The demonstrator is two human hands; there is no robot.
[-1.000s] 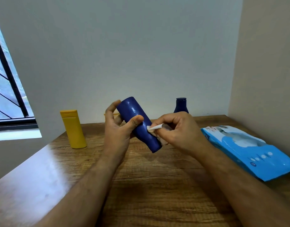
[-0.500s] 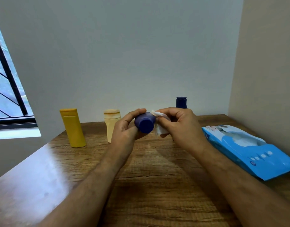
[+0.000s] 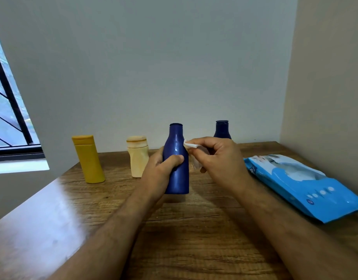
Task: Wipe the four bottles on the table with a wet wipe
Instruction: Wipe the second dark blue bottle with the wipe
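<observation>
The left hand (image 3: 161, 168) grips the blue bottle (image 3: 177, 158) upright on the table (image 3: 194, 239). The right hand (image 3: 216, 158) pinches the wipe (image 3: 191, 145) against its neck. Next: likely wipe downward.

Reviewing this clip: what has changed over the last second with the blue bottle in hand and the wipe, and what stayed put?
The left hand has turned the blue bottle from tilted, base toward the camera, to upright, cap up. It still grips the body. The right hand still pinches the wet wipe, now at the bottle's shoulder rather than near its base. The yellow bottle, cream bottle, far blue bottle and wipe pack have not moved.
</observation>
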